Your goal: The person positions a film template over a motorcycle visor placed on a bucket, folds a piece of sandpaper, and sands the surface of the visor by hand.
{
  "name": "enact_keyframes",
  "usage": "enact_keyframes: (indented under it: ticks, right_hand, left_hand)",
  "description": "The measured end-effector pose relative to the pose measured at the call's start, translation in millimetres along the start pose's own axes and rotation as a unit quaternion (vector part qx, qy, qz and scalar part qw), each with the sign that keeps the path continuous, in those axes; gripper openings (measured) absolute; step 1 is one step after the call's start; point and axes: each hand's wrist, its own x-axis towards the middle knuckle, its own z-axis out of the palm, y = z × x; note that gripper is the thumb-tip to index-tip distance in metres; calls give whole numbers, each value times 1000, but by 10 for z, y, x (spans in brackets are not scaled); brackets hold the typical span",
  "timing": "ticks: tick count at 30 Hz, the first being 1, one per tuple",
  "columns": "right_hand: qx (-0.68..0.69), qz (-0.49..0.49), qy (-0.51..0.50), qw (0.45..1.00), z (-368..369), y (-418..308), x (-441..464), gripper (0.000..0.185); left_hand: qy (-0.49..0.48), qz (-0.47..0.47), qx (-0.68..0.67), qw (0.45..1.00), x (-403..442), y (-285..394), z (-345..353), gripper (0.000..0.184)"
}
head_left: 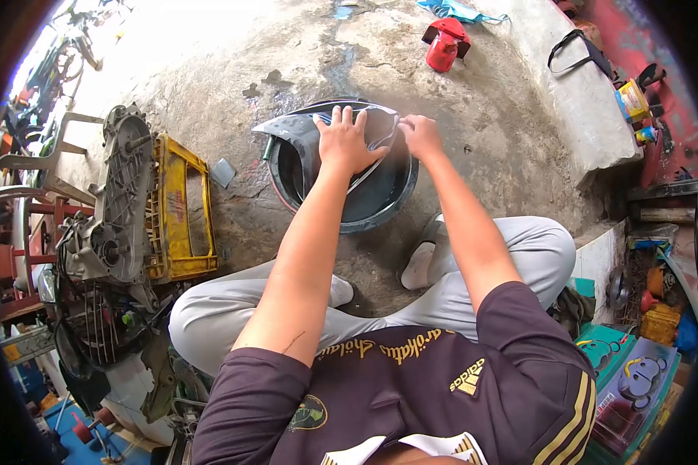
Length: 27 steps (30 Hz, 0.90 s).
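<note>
Evidently the curved panel (304, 133) lies across the black basin (380, 224) on the floor. The left hand (346, 146) spreads flat on it, fingers apart; the right hand (421, 138) curls at its right end, though whether it pinches the edge I cannot tell. It looks light, stiff and probably slippery if wet, best held by opposite edges, sparing the thin tip.

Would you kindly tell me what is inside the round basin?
In the basin, the near part looks dark, contents unclear; a curved grey panel under the left hand hides whatever lies beneath.
</note>
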Motion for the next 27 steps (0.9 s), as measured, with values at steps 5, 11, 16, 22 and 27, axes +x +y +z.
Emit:
enact_keyframes:
  ticks: [5,11,16,22,27]
  right_hand:
    - [26,-18,66,997,134,132,70,16]
    - [29,-15,57,998,90,99,-57,17]
    - [35,-34,64,997,124,133,51,14]
    - [30,-48,43,997,71,155,76,14]
    - [14,-53,40,998,119,222,208,14]
  left_hand:
    - [-3,-1,4,1000,13,-9,8,102]
    - [-13,1,3,1000,1,8,-15,102]
    - [-13,-4,-1,1000,5,-2,-17,102]
    - [-24,-6,-1,1000,10,8,-26,102]
    - [-28,-3,17,999,23,8,-13,104]
